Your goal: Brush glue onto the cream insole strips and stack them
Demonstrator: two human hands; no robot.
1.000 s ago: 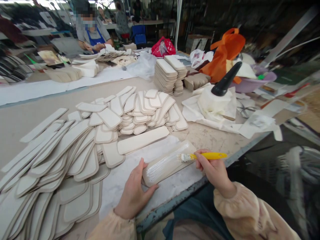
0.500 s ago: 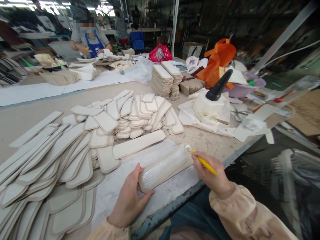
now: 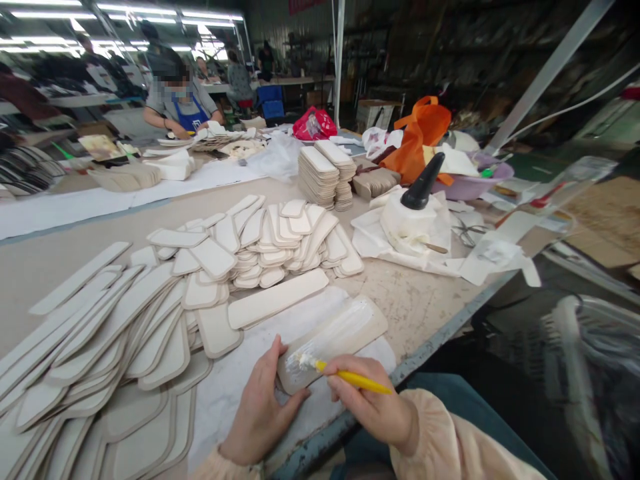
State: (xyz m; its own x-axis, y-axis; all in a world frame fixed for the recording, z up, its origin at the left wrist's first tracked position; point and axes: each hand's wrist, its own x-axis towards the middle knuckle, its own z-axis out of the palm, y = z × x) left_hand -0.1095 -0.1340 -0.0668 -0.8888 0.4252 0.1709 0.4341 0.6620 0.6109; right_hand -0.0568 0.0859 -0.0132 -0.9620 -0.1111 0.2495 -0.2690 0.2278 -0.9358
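My left hand (image 3: 263,403) steadies the near-left end of a long beige panel (image 3: 333,340) with rounded corners, thumb on one side and fingers on the other. A wet white, glue-like coat streaks the panel's top face. In my right hand (image 3: 375,407) is a slim yellow brush (image 3: 357,381), its tip pressed into a thick white smear close to my left hand. The bristles are hidden by the white paste. Beneath the panel lies a white sheet (image 3: 220,390). Just beyond it rests another long pale panel (image 3: 277,298).
Loose pale panels (image 3: 135,333) are heaped to the left, with neat stacks (image 3: 319,177) farther back. A white paste container with a black cone (image 3: 424,183) stands at right, near scissors (image 3: 467,230) and an orange bag (image 3: 417,143). Across the table a person in a blue apron (image 3: 193,119) works.
My right hand has drawn the brush from the panel's far right end down to its near left end. My left hand stays at that end. The camera view has tilted up slightly.
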